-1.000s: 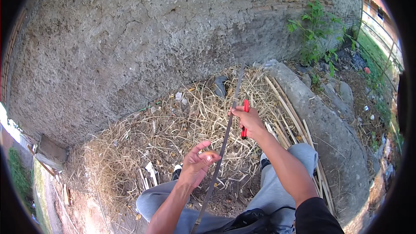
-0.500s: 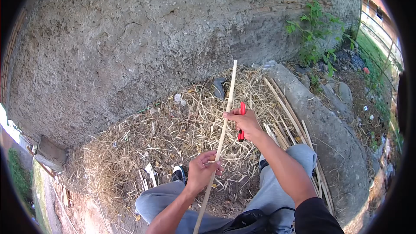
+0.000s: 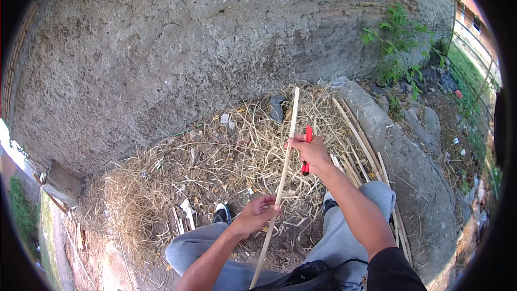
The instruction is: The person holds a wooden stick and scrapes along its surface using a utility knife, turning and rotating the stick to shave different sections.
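Note:
A long, pale bamboo strip (image 3: 285, 175) runs from my lap up and slightly right, its far end over the straw. My left hand (image 3: 254, 217) pinches its lower half, the thumb lying against it and the fingers partly behind. Higher up, my right hand (image 3: 312, 153) has its thumb and forefinger on the strip. That same hand also holds a slim red-and-black tool (image 3: 309, 134), which looks like a cutter knife; its blade cannot be made out. The tool's black end pokes out below the palm.
Dry straw and shavings (image 3: 145, 199) cover the ground before a rough wall (image 3: 177, 48). More strips (image 3: 358, 137) lie along a big grey stone (image 3: 398, 156) at right. A dark stone (image 3: 276, 109) sits by the wall, and a green plant (image 3: 396, 40) grows farther right.
The strip has slid a little toward me between my hands. My left hand's fingers lie somewhat straighter against it, and the right hand has shifted slightly up along it. The view has tilted a little.

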`<action>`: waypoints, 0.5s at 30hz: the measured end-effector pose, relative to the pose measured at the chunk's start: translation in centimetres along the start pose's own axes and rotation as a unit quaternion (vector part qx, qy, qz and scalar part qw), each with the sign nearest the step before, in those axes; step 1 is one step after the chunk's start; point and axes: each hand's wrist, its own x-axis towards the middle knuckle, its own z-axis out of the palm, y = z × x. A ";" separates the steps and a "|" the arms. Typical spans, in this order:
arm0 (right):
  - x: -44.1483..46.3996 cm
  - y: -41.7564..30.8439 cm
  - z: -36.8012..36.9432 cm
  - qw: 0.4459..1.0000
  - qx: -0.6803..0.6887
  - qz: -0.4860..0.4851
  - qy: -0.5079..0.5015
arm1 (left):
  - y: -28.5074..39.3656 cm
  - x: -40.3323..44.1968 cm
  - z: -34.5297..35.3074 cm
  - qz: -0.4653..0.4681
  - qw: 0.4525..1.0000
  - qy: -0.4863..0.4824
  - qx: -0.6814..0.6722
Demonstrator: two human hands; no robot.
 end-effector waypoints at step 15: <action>-1.4 -0.7 2.3 0.997 0.042 0.062 -0.035 | 3.1 2.1 -0.3 0.033 0.988 0.028 -0.148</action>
